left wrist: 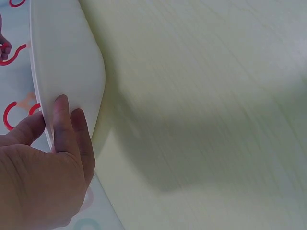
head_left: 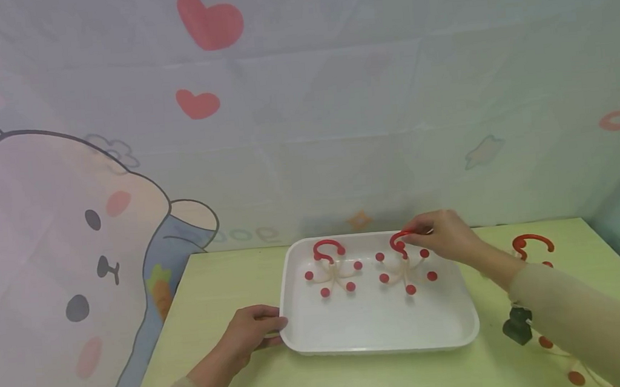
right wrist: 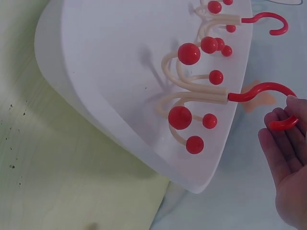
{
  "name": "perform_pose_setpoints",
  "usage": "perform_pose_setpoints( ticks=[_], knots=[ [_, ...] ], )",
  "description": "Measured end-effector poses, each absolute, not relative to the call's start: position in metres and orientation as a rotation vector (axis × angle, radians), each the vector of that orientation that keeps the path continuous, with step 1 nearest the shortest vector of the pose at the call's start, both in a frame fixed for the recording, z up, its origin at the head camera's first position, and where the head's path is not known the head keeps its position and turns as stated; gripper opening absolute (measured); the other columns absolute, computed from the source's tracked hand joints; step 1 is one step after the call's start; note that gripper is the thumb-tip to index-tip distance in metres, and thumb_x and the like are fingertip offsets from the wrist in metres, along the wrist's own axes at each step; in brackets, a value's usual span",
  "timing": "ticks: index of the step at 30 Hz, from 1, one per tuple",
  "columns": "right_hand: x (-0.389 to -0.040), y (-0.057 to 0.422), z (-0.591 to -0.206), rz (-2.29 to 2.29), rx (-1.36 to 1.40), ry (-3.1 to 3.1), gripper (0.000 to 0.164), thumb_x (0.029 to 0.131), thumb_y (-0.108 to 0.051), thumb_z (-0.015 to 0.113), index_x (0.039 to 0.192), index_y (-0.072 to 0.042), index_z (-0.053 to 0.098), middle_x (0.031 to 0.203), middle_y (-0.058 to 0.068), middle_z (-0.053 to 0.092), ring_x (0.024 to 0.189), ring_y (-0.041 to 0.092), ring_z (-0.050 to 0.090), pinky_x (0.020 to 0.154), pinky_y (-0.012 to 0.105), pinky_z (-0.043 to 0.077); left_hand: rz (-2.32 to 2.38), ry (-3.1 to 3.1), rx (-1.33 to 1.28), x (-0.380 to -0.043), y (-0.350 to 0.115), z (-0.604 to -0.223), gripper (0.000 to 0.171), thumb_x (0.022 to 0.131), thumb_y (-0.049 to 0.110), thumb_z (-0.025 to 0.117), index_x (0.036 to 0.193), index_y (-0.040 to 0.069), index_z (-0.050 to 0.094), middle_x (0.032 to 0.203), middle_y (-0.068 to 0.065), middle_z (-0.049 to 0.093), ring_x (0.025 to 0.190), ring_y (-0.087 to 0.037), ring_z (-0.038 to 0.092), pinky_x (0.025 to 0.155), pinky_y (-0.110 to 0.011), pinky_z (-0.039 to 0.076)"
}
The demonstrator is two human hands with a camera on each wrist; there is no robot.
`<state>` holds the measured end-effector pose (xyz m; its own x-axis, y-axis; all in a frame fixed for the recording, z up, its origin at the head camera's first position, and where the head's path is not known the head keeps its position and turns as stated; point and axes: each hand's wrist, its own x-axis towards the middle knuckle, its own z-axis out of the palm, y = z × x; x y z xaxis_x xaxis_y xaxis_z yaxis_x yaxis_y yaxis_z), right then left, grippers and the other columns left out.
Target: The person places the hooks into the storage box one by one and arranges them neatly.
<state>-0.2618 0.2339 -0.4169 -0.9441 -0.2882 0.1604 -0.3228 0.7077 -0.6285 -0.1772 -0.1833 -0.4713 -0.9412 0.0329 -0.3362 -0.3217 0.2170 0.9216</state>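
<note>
A white rectangular tray [head_left: 376,341] sits on the table. My left hand [head_left: 247,332] grips its left rim, with the thumb over the edge and fingers [left wrist: 65,122] along the outer wall. Inside the tray, toward the back, are two hook hangers with cream arms tipped in red balls. The left hanger [head_left: 326,242] stands with its red hook upward. The right hanger [right wrist: 211,96] has its curved red hook pinched between the thumb and fingers of my right hand [head_left: 447,235], above the back rim.
Another red hook [head_left: 536,237] shows on the table at the right, and more red balls [head_left: 576,378] lie nearer, partly hidden by my right sleeve [head_left: 587,311]. A dark object [head_left: 518,325] shows beside that sleeve. A printed cloth [head_left: 337,124] hangs behind the pale green table [head_left: 229,279].
</note>
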Motion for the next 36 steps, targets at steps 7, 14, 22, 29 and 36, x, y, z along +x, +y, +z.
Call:
perform_pose_setpoints(
  ticks=[7,14,22,29,36],
  knots=[
    [-0.265,0.231,-0.421,1.086,0.508,-2.841,0.014,0.096,-0.016,0.083,0.107,-0.007,0.083,0.095,0.002,0.079,0.09,0.026,0.076,0.072,0.034,0.07,1.786,2.212,-0.257,-0.178,-0.182,-0.471,0.033,0.092,-0.003,0.078,0.119,-0.017,0.066,0.107,-0.02,0.072,0.092,-0.031,0.076,0.08,-0.039,0.072],
    [-0.267,0.226,-0.423,1.094,0.485,-2.837,0.015,0.096,-0.017,0.082,0.107,-0.006,0.082,0.095,0.003,0.079,0.091,0.027,0.077,0.072,0.035,0.069,1.779,2.218,-0.255,-0.178,-0.182,-0.471,0.031,0.092,-0.004,0.077,0.118,-0.017,0.067,0.107,-0.02,0.072,0.094,-0.031,0.076,0.08,-0.04,0.072],
    [-0.268,0.221,-0.427,1.076,0.461,-2.829,0.015,0.096,-0.014,0.082,0.107,-0.004,0.082,0.095,0.006,0.079,0.091,0.028,0.076,0.076,0.041,0.071,1.775,2.225,-0.276,-0.178,-0.181,-0.472,0.031,0.092,-0.004,0.077,0.118,-0.017,0.067,0.106,-0.02,0.072,0.092,-0.03,0.075,0.079,-0.04,0.072],
    [-0.266,0.216,-0.434,1.083,0.43,-2.829,0.017,0.096,-0.011,0.08,0.112,-0.003,0.08,0.1,0.01,0.08,0.094,0.031,0.076,0.082,0.045,0.071,1.768,2.221,-0.269,-0.177,-0.183,-0.472,0.032,0.092,-0.003,0.077,0.12,-0.017,0.066,0.107,-0.02,0.072,0.093,-0.03,0.075,0.08,-0.04,0.072],
    [-0.265,0.217,-0.435,1.035,0.432,-2.819,0.015,0.096,-0.01,0.081,0.109,-0.003,0.081,0.098,0.009,0.08,0.093,0.032,0.076,0.083,0.047,0.071,1.769,2.219,-0.261,-0.176,-0.183,-0.469,0.033,0.092,-0.003,0.077,0.12,-0.017,0.066,0.107,-0.021,0.071,0.094,-0.032,0.076,0.08,-0.04,0.072]
  ],
)
